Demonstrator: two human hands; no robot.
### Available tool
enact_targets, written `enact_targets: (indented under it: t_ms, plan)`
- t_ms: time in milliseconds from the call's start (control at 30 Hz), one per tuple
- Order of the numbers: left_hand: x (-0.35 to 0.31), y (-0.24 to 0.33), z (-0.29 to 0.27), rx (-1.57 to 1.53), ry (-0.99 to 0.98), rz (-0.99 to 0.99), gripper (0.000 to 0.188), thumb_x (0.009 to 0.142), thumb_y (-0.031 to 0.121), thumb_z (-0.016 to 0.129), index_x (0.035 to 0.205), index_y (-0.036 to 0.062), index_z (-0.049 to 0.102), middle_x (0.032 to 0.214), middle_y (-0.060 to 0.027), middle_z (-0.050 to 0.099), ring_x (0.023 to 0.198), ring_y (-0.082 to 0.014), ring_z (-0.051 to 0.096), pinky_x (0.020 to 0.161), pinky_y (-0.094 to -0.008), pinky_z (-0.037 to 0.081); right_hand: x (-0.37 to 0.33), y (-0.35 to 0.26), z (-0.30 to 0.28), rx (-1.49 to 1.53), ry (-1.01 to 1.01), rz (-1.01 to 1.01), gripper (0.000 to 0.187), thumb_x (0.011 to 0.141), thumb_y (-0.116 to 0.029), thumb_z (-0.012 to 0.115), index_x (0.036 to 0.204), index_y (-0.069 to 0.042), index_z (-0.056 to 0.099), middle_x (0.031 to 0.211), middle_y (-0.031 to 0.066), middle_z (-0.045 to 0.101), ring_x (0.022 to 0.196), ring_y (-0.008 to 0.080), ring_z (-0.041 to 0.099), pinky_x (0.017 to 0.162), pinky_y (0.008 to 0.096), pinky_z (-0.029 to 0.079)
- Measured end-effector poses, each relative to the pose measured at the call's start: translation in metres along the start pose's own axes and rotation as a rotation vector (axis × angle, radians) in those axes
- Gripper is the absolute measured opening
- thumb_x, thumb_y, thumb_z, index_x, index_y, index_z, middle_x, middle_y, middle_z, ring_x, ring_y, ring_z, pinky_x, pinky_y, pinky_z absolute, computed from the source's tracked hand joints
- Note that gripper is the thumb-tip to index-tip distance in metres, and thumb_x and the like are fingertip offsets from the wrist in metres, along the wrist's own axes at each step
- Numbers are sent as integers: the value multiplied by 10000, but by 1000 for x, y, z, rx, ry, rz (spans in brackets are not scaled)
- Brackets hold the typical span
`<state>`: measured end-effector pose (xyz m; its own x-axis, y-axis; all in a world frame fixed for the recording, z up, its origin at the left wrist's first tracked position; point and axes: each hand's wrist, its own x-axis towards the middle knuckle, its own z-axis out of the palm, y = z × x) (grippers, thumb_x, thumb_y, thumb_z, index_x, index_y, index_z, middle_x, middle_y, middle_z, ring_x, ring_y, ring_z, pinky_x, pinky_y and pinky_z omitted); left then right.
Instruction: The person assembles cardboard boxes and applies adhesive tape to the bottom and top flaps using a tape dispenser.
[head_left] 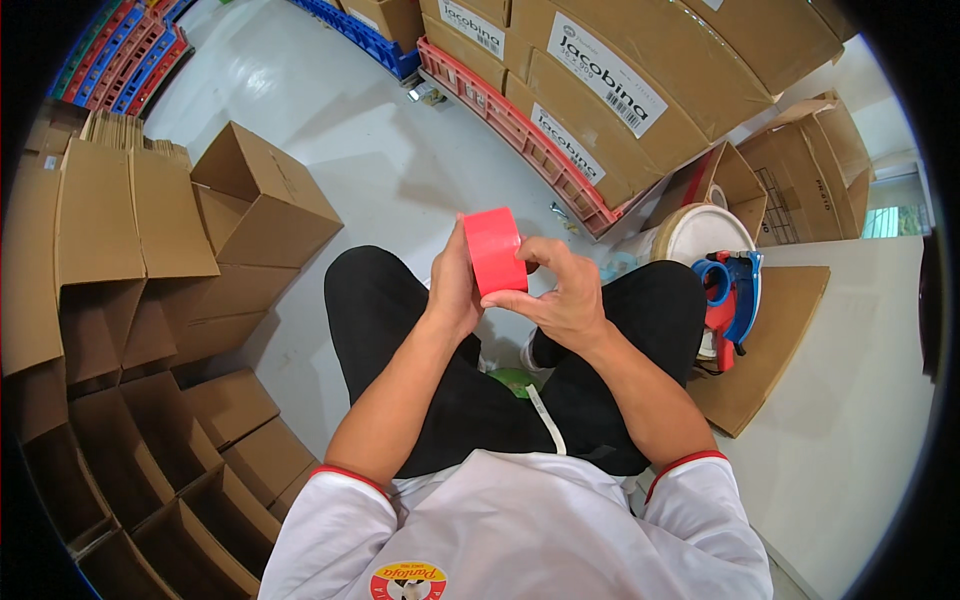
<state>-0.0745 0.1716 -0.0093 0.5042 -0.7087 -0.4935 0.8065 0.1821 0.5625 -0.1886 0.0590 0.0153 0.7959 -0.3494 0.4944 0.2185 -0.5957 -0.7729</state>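
A roll of red tape [495,250] is held up between my two hands, above my knees. My left hand [455,280] is wrapped round its left side, with most of the fingers hidden behind the roll. On the other side, my right hand [565,290] has its thumb against the roll's lower edge and its bent index finger at the right edge. The remaining right fingers are curled. Right of my knee, a blue and red tape dispenser [730,300] rests at a white bucket.
Open cardboard boxes [150,440] are stacked along the left. Sealed labelled cartons [600,90] stand on a red plastic pallet [520,140] ahead. The white bucket [705,235] is by my right knee, near a flat cardboard sheet [780,350]. Colourful crates [125,55] are at the far left.
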Motion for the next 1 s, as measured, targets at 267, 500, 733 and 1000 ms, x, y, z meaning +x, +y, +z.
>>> enact_targets:
  t_ms: [267,500,733,1000]
  plan:
    - [-7,-11,11,159,-17,-142,591,1083,542,354,1415,76,503,1293,-136,617,1087,-287,688,827,-446,623,9,-1,-6,354,64,501,323,938,-178,757,1186,-26,616,904,115,758,790,128,672,749,289,536]
    - [-9,-5,16,246,-36,-201,501,1052,437,456,1354,50,557,1190,-132,670,993,-264,723,762,-394,631,9,3,-9,329,115,543,312,975,-234,718,1159,-1,621,865,112,758,765,109,659,719,277,531]
    - [-4,-13,12,328,-104,-191,574,1082,499,375,1372,27,528,1200,-140,685,903,-234,738,680,-298,620,21,7,-15,391,213,604,316,990,-274,704,1115,5,626,803,86,740,678,84,639,610,256,509]
    - [-2,-17,2,283,-113,-176,562,1081,490,384,1346,22,549,1135,-119,699,863,-225,729,677,-312,614,18,8,-15,395,159,734,318,958,-272,744,1087,-6,625,904,97,736,785,108,667,694,270,527]
